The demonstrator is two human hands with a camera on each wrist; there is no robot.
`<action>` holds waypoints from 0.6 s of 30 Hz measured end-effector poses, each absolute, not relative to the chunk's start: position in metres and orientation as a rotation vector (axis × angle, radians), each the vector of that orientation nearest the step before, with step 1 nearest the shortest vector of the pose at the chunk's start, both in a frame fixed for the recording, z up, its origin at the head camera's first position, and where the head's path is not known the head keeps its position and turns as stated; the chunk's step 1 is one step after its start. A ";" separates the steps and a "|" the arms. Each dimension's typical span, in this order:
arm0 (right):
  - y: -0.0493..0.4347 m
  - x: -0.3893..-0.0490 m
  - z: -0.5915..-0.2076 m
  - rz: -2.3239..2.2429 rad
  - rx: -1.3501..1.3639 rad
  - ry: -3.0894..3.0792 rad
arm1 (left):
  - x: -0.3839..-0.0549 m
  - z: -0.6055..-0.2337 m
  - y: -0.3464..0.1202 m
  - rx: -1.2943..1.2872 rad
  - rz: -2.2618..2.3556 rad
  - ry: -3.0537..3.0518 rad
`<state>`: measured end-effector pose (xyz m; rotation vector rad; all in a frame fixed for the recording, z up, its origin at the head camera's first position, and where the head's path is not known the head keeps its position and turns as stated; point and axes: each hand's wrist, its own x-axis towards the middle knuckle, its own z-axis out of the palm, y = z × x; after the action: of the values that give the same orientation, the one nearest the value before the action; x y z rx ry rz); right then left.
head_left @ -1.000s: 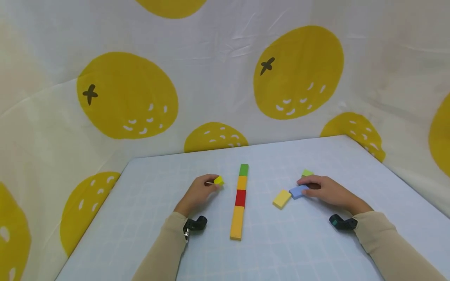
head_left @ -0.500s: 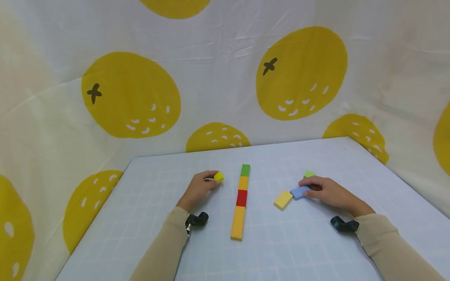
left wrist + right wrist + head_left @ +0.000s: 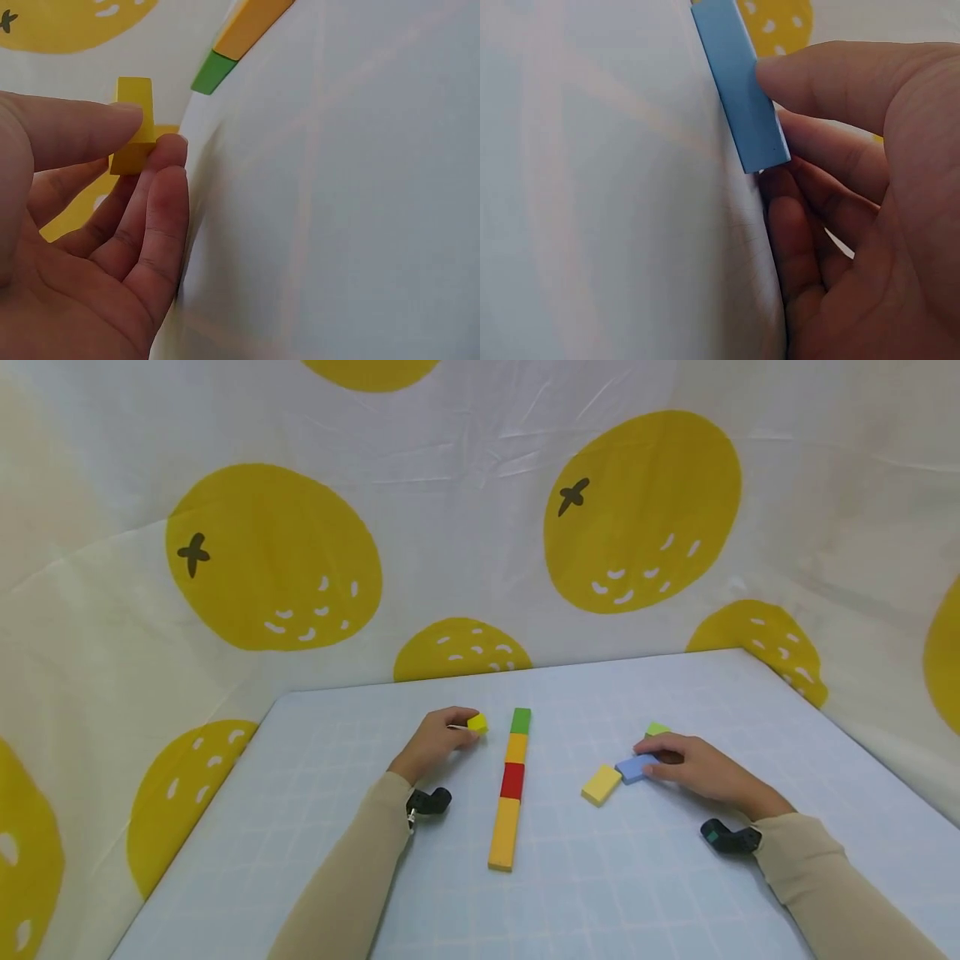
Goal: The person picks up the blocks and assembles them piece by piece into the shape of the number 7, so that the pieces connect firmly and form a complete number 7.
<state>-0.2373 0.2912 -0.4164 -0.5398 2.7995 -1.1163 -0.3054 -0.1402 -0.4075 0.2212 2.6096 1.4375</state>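
Observation:
My left hand (image 3: 435,741) pinches a small yellow block (image 3: 477,723) between thumb and fingers. It is just left of the far end of a straight row. From far to near that row runs green block (image 3: 521,720), orange block (image 3: 516,747), red block (image 3: 512,781) and longer orange block (image 3: 504,833). To the right, my right hand (image 3: 701,766) grips the end of a flat blue block (image 3: 634,768), thumb at its edge in the right wrist view. In the left wrist view the yellow block (image 3: 135,112) stands out above the fingertips.
A pale yellow block (image 3: 602,785) lies by the near left end of the blue block. Behind the right hand, a light green block (image 3: 657,728) is partly covered. A fruit-print cloth (image 3: 465,543) stands at the table's (image 3: 600,902) far edge.
My left hand has moved farther away and a little to the right with the yellow block, toward the green end of the row. The right hand keeps its place on the blue block.

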 end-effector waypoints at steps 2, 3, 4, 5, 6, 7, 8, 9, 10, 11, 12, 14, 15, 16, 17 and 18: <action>0.290 -0.237 -0.417 -1.118 -0.535 2.792 | -0.308 -0.407 -0.139 0.237 1.423 2.612; 0.290 -0.237 -0.417 -1.114 -0.534 2.793 | -0.310 -0.407 -0.139 0.243 1.416 2.615; 0.290 -0.237 -0.417 -1.112 -0.533 2.792 | -0.311 -0.406 -0.139 0.241 1.409 2.617; 0.289 -0.237 -0.417 -1.109 -0.534 2.795 | -0.312 -0.406 -0.138 0.234 1.403 2.621; 0.289 -0.237 -0.418 -1.102 -0.536 2.798 | -0.312 -0.405 -0.138 0.228 1.398 2.626; 0.289 -0.237 -0.418 -1.101 -0.537 2.799 | -0.313 -0.405 -0.138 0.221 1.393 2.632; 0.288 -0.238 -0.418 -1.099 -0.541 2.803 | -0.314 -0.404 -0.138 0.215 1.391 2.636; 0.288 -0.238 -0.417 -1.098 -0.544 2.804 | -0.315 -0.404 -0.138 0.210 1.390 2.642; 0.287 -0.239 -0.417 -1.098 -0.547 2.804 | -0.315 -0.403 -0.138 0.207 1.385 2.646; 0.287 -0.239 -0.417 -1.100 -0.547 2.802 | -0.316 -0.403 -0.138 0.205 1.380 2.649; 0.287 -0.239 -0.417 -1.100 -0.547 2.801 | -0.317 -0.402 -0.137 0.199 1.374 2.649; 0.286 -0.239 -0.416 -1.099 -0.543 2.802 | -0.319 -0.402 -0.135 0.201 1.366 2.645; 0.286 -0.238 -0.416 -1.100 -0.538 2.801 | -0.321 -0.401 -0.133 0.199 1.358 2.642; 0.286 -0.237 -0.415 -1.101 -0.525 2.802 | -0.323 -0.400 -0.131 0.195 1.351 2.634; 0.287 -0.236 -0.415 -1.102 -0.519 2.803 | -0.325 -0.400 -0.128 0.195 1.345 2.627; 0.288 -0.235 -0.414 -1.100 -0.514 2.807 | -0.328 -0.399 -0.125 0.194 1.334 2.621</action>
<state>-0.2354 0.2875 -0.4145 -0.5143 2.8075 -1.1001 -0.3275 -0.1253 -0.3990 0.1942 2.6213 1.3338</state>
